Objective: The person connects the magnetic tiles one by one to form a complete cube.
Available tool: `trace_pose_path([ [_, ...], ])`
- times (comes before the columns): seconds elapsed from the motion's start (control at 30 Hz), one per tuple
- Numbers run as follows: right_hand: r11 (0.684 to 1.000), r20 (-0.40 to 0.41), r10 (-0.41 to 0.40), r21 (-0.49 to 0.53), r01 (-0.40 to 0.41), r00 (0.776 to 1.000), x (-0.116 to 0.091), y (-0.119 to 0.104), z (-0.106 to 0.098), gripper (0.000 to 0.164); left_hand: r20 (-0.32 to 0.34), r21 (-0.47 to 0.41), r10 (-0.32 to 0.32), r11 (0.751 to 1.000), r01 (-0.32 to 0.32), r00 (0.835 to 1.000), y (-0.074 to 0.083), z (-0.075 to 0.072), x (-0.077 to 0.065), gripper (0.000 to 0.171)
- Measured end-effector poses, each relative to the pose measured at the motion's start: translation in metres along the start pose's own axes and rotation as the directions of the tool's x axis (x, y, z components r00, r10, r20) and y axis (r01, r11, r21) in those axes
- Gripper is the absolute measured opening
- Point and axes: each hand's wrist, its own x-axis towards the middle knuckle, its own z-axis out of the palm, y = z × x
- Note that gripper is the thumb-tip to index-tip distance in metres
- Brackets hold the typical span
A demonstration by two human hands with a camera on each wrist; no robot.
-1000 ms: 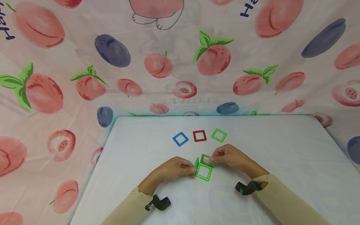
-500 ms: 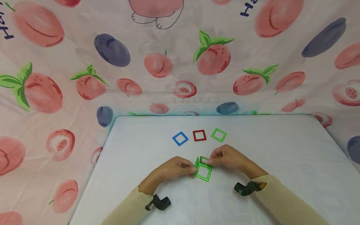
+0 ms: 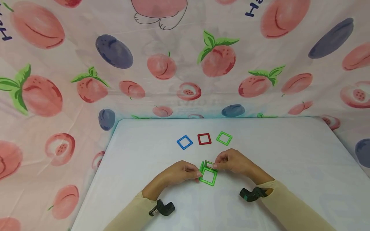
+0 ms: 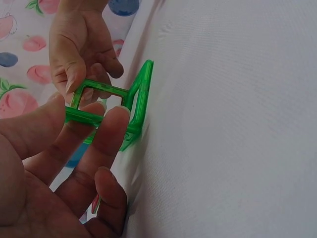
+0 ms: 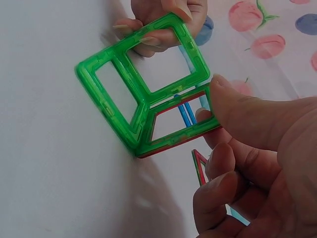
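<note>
Three green square magnetic tiles form a corner in the middle of the table. The base tile (image 3: 207,183) lies flat. Along its left edge stands a second tile (image 5: 195,54), pinched by my left hand (image 3: 180,174) between thumb and fingers. A third tile (image 5: 181,140), with a reddish line along its edge, rises at the back of the base. My right hand (image 3: 232,161) pinches this one by its outer side, thumb in front, other fingers curled. In the right wrist view the two raised tiles meet the base at one corner.
Farther back on the white table (image 3: 289,154), a blue square tile (image 3: 184,142), a red one (image 3: 204,139) and a light green one (image 3: 224,138) lie flat in a row. A fruit-printed cloth (image 3: 162,41) hangs behind the table's far edge.
My right hand has shifted slightly left, bringing the back tile in line with the base and tipping it more upright. My left hand holds still on the left tile.
</note>
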Motion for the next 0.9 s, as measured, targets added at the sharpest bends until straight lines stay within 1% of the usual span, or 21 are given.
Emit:
trace_pose_path([
  [0.43, 0.998, -0.02, -0.045, -0.035, 0.044, 0.999, 0.0, 0.0011, 0.0051, 0.019, -0.002, 0.012, 0.009, 1.0, -0.009, 1.0, -0.0027, -0.0001, 0.0008, 0.022],
  [0.67, 0.999, -0.025, -0.041, -0.031, 0.04, 0.999, 0.001, 0.0021, 0.0056, 0.018, 0.003, 0.016, 0.013, 1.0, -0.013, 1.0, -0.0026, 0.0004, 0.0004, 0.022],
  [0.9, 1.0, -0.003, -0.003, -0.01, 0.003, 1.0, 0.0003, 0.0012, 0.0054, 0.019, -0.004, 0.014, 0.015, 1.0, -0.015, 1.0, -0.0024, 0.0012, -0.0003, 0.022],
])
